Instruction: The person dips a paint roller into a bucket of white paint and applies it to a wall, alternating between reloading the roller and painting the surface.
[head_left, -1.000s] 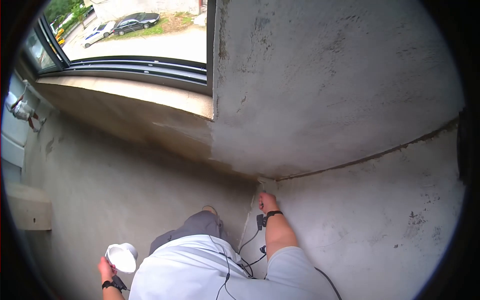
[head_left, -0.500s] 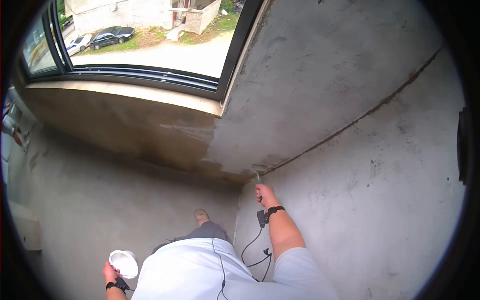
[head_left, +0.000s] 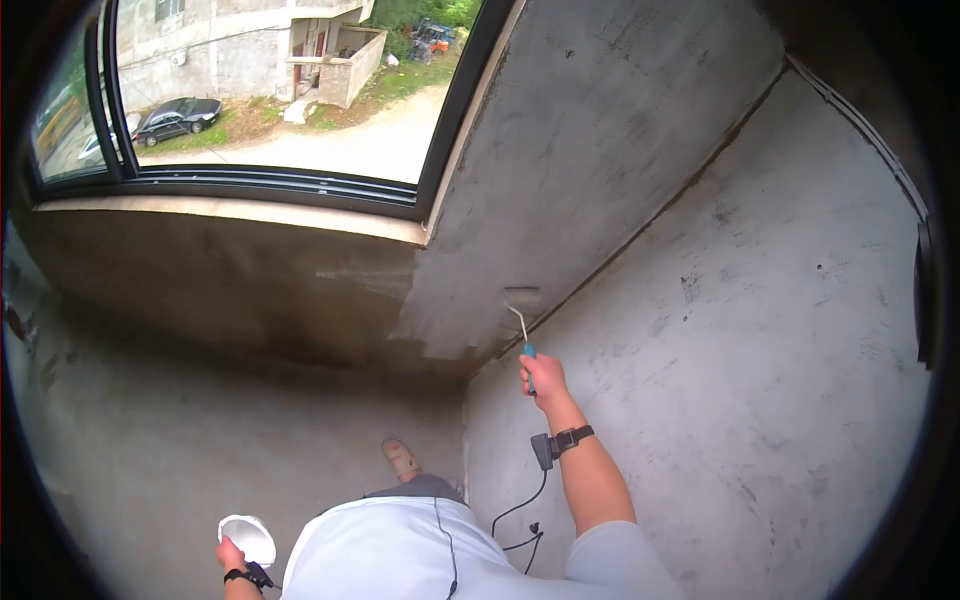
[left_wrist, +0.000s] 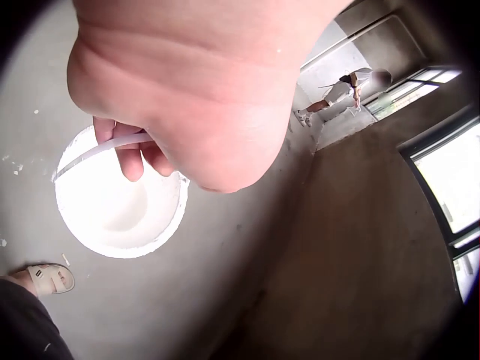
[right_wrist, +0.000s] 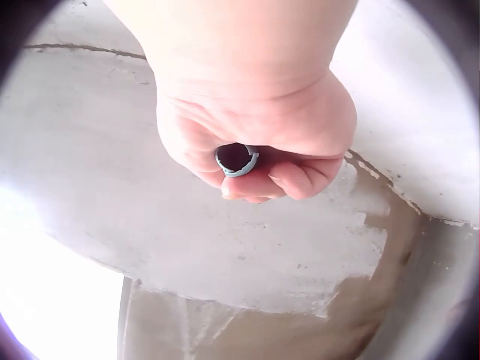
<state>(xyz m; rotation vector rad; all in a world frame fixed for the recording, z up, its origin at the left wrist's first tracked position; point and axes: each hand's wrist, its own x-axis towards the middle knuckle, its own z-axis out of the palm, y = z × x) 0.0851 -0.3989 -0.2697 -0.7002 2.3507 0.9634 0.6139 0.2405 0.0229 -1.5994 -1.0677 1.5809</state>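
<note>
My right hand (head_left: 545, 380) grips the teal handle of a paint roller (head_left: 521, 322), its fingers wrapped around it. The roller sleeve lies against the grey wall (head_left: 600, 150) right of the window, just above the dark seam. In the right wrist view the hollow handle end (right_wrist: 251, 166) pokes out of the curled fingers. Low on the left, my left hand (head_left: 231, 552) holds a white bucket (head_left: 258, 540). Its fingers hook under the bucket's thin bail (left_wrist: 82, 163) in the left wrist view. Inside the bucket the contents look white.
An open window (head_left: 270, 186) with a pale sill stands ahead. Below it the wall (head_left: 230, 290) is brown and uncoated, bordering the pale coated area. A sandalled foot (head_left: 401, 458) is on the floor. Cables (head_left: 520, 512) hang beside the right arm. Another person (left_wrist: 341, 94) bends by a far window.
The right hand and roller have gone up the wall from the low corner, the sleeve now higher beside the seam. The head view has shifted. The left hand keeps holding the bucket.
</note>
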